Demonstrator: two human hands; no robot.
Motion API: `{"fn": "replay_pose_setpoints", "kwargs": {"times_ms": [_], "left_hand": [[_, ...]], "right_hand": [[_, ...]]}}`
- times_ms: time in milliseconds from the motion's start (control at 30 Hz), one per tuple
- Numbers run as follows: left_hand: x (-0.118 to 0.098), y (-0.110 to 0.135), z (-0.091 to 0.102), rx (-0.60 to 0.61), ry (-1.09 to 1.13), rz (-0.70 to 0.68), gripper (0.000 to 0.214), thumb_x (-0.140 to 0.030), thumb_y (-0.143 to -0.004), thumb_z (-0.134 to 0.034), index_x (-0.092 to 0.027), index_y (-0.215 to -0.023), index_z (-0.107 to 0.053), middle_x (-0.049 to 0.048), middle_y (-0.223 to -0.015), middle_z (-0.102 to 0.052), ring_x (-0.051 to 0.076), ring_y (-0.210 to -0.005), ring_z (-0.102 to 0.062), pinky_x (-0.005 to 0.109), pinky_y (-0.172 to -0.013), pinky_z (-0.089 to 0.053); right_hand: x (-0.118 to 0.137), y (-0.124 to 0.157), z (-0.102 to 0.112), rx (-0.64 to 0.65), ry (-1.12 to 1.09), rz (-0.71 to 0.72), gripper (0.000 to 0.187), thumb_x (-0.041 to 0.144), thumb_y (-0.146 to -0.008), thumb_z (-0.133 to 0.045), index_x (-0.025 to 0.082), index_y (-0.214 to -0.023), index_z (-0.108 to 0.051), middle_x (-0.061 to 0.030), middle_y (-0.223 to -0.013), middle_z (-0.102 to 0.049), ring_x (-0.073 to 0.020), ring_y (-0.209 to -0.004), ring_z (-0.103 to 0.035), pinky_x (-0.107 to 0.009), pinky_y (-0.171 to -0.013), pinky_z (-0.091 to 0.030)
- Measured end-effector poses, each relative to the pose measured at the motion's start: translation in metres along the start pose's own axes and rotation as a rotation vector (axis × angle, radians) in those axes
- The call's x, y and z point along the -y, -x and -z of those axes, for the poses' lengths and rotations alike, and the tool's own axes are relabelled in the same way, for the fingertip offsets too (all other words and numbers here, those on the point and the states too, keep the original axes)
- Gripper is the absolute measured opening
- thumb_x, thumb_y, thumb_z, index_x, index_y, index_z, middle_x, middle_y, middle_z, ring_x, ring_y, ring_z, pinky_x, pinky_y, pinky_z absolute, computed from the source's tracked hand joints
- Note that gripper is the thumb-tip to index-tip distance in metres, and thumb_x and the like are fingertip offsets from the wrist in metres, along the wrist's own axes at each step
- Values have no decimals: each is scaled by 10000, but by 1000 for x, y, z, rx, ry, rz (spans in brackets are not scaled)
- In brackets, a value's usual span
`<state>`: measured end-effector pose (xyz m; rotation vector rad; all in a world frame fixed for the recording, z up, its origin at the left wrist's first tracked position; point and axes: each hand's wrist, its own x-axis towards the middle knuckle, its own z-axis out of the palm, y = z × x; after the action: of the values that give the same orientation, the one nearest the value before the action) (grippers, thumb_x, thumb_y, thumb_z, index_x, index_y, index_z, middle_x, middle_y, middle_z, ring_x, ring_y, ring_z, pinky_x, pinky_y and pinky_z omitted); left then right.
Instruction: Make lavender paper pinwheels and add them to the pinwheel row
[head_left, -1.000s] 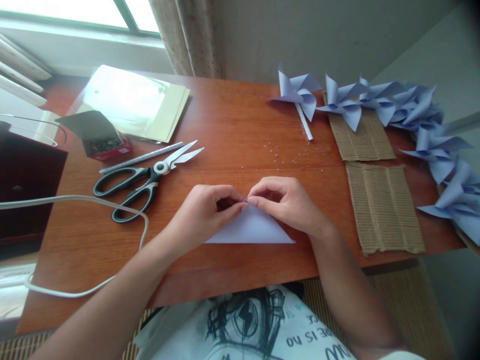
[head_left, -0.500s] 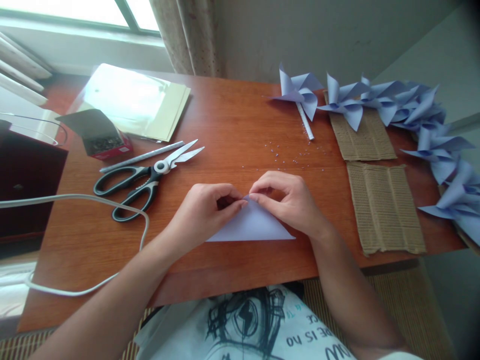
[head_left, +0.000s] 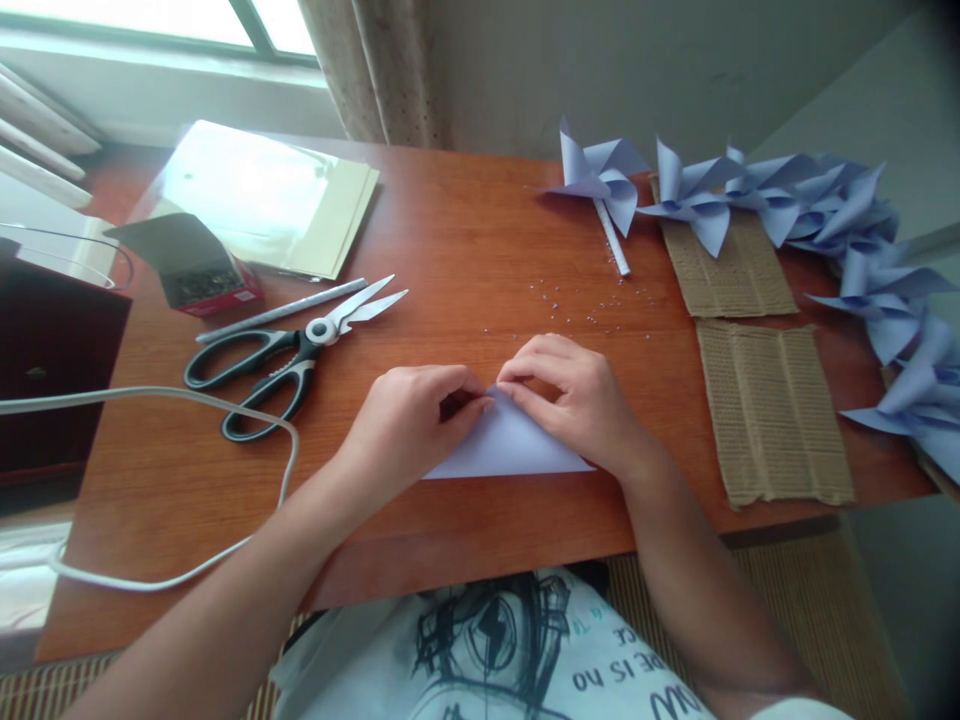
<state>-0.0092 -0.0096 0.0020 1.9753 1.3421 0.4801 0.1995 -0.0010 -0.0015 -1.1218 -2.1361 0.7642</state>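
Observation:
A sheet of pale lilac paper, folded into a triangle, lies on the table in front of me with its long edge facing my body. My left hand pinches it close to the top corner, thumb against fingers. Right beside it, my right hand pinches the same corner from the other side. The paper's left part is hidden behind my left hand. Scissors with dark handles lie to the left, blades apart, next to a rolled paper stick.
A paper pinwheel on a stick lies at the back, with several more pinwheels along the right. Two cardboard pieces lie near them. Paper crumbs dot the middle. At left are an open red box, a clear folder and a white cable.
Both hands keep their pinch at the top corner. The paper's near edge has shifted very slightly right and away from me. The view has moved a little.

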Motion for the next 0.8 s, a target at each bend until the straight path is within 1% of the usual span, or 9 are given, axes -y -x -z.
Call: {"fn": "replay_pose_setpoints", "kwargs": {"times_ms": [100, 233, 300, 400, 500, 567, 633, 800], "left_hand": [[0, 0, 0, -6, -47, -20, 165, -305, -897, -645, -175, -837, -729, -1, -742, -722, 126, -618, -599, 241, -591, -396], [-1, 3, 0, -42, -134, -45, 211, -338, -936, -616, -176, -1018, -723, 38, -944, -753, 183, -794, -681, 282, -692, -481], [-3, 5, 0, -86, -220, -92, 232, -329, -959, -588, -177, -1084, -710, 62, -1058, -743, 218, -912, -691, 323, -788, -515], [-10, 11, -1, -135, -385, -219, 245, -296, -985, -542, -173, -1129, -697, 83, -1167, -726, 262, -1031, -672, 399, -900, -515], [-22, 20, -7, -121, -507, -344, 263, -291, -1001, -508, -151, -1118, -698, 88, -1137, -745, 284, -1016, -679, 439, -870, -517], [-28, 26, -13, -106, -539, -400, 288, -304, -1011, -492, -133, -1108, -703, 92, -1099, -754, 285, -998, -687, 443, -853, -521], [-32, 31, -19, -90, -544, -420, 320, -315, -1016, -483, -111, -1141, -695, 108, -1129, -745, 286, -1035, -682, 446, -886, -523], [-32, 33, -28, -16, -548, -386, 402, -334, -1019, -471, -58, -1255, -646, 157, -1253, -698, 308, -1150, -646, 463, -958, -524]], "right_hand": [[-1, 0, 0, 3, 21, 2, 73, 153, -928, -674, 195, -878, -706, -38, -871, -698, -186, -848, -628, -321, -805, -501], [-5, -2, -2, 7, 74, -25, 73, 148, -923, -681, 185, -869, -713, -41, -872, -702, -191, -847, -626, -324, -798, -496], [-8, -2, -4, 28, 115, -45, 79, 159, -928, -678, 183, -866, -720, -42, -870, -704, -196, -852, -626, -330, -798, -492], [-13, -4, -8, 55, 160, -72, 84, 181, -936, -672, 189, -873, -728, -39, -881, -709, -200, -869, -631, -332, -807, -487], [-15, -7, -10, 61, 205, -87, 100, 193, -937, -670, 190, -857, -729, -40, -880, -713, -204, -877, -636, -334, -814, -484], [-15, -10, -11, 55, 233, -96, 116, 184, -933, -666, 185, -835, -727, -46, -879, -717, -207, -878, -639, -339, -819, -483], [-14, -12, -12, 46, 250, -106, 122, 169, -924, -666, 182, -818, -724, -49, -874, -719, -208, -871, -640, -339, -817, -483], [-12, -15, -14, 32, 288, -118, 105, 148, -901, -681, 185, -811, -722, -44, -860, -716, -205, -845, -630, -332, -792, -477]]}}
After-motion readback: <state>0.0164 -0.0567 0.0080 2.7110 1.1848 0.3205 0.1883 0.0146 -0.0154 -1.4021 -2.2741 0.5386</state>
